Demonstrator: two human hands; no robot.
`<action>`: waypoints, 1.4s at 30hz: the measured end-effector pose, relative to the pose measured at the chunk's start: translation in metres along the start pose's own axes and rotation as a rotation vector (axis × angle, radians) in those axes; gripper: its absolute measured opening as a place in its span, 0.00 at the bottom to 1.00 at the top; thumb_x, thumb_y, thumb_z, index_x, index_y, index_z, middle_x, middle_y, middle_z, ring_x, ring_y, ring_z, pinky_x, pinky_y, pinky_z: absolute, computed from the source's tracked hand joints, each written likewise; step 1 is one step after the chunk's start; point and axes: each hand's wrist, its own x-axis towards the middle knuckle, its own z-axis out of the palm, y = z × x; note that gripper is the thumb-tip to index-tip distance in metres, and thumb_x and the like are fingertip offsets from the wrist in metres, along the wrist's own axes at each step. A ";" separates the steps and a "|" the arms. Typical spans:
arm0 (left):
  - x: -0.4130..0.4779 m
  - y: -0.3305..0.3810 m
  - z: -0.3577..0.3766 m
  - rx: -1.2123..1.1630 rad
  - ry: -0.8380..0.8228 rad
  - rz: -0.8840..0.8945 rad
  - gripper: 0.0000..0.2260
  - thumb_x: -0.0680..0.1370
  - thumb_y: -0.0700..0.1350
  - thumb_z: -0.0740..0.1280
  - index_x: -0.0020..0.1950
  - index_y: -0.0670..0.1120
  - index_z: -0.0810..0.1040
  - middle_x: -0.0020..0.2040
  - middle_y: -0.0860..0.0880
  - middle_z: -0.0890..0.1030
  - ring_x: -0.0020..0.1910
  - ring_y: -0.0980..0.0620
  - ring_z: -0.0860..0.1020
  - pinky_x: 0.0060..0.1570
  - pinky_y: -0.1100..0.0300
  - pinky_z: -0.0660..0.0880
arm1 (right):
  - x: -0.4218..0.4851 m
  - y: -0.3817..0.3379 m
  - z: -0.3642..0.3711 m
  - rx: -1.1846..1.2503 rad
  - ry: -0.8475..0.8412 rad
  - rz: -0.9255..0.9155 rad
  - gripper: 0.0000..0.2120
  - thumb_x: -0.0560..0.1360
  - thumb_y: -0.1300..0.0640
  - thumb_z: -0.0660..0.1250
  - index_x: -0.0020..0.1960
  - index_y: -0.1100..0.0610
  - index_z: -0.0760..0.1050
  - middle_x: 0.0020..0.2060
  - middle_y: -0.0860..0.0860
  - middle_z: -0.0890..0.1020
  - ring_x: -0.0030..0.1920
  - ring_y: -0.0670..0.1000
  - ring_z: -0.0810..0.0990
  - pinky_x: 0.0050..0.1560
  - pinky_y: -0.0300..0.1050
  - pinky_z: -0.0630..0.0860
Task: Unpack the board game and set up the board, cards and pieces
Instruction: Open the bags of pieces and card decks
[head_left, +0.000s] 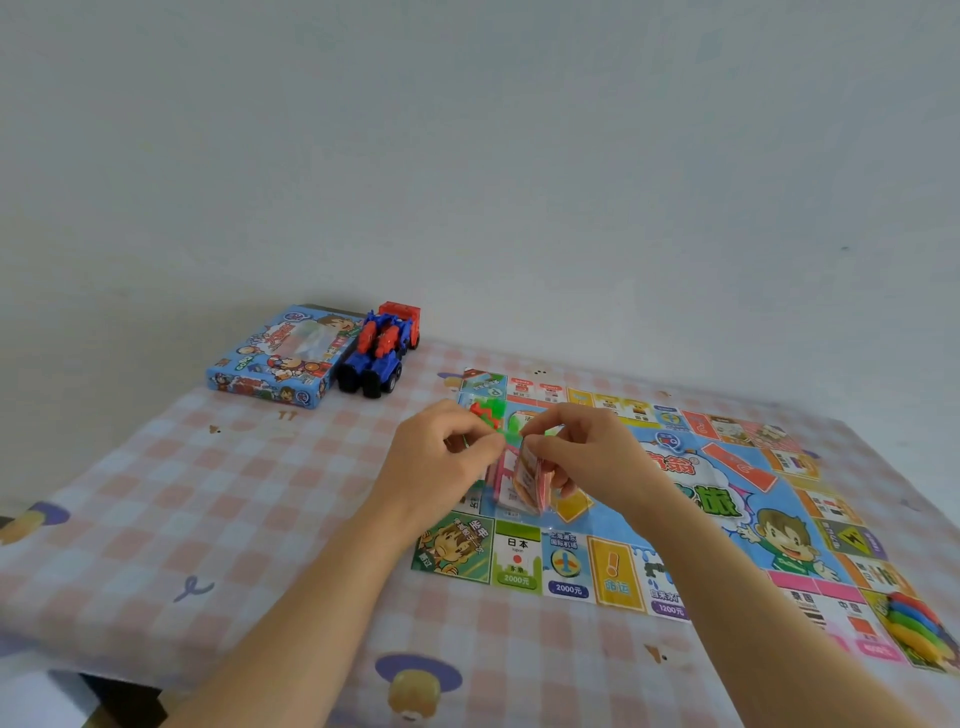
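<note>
The colourful game board (691, 499) lies unfolded on the checked tablecloth, right of centre. Over its left part, my left hand (441, 457) and my right hand (587, 457) together pinch a clear plastic bag (519, 483) holding a stack of cards, pulling at its top. Red and green plastic pieces (491, 413) lie on the board just behind my fingers. A pile of coloured player pawns (917, 621) rests on the board's near right corner. The blue game box (280, 358) sits at the far left of the table.
A blue and red toy truck (382, 353) stands beside the box at the back. The table (182, 519) meets a plain wall behind. Its left edge drops off near the lower left corner.
</note>
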 end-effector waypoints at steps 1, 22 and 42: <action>0.000 0.000 0.000 -0.005 0.010 -0.006 0.04 0.73 0.46 0.70 0.38 0.50 0.83 0.38 0.56 0.78 0.39 0.61 0.75 0.38 0.70 0.70 | 0.000 0.000 0.000 0.004 0.006 -0.003 0.02 0.74 0.56 0.69 0.45 0.53 0.80 0.34 0.56 0.82 0.30 0.50 0.79 0.34 0.43 0.81; 0.001 0.000 0.001 0.063 -0.001 0.010 0.03 0.72 0.43 0.71 0.40 0.51 0.83 0.41 0.55 0.79 0.39 0.60 0.75 0.38 0.70 0.71 | 0.002 0.001 -0.003 0.017 0.022 0.043 0.06 0.71 0.64 0.70 0.44 0.55 0.77 0.29 0.52 0.78 0.26 0.46 0.76 0.29 0.39 0.77; 0.002 0.001 -0.001 0.011 0.093 -0.006 0.04 0.74 0.41 0.70 0.43 0.50 0.82 0.42 0.56 0.78 0.39 0.59 0.76 0.38 0.73 0.72 | 0.002 -0.012 -0.001 -0.184 0.127 0.018 0.16 0.73 0.63 0.65 0.56 0.46 0.75 0.37 0.52 0.80 0.39 0.49 0.82 0.31 0.39 0.78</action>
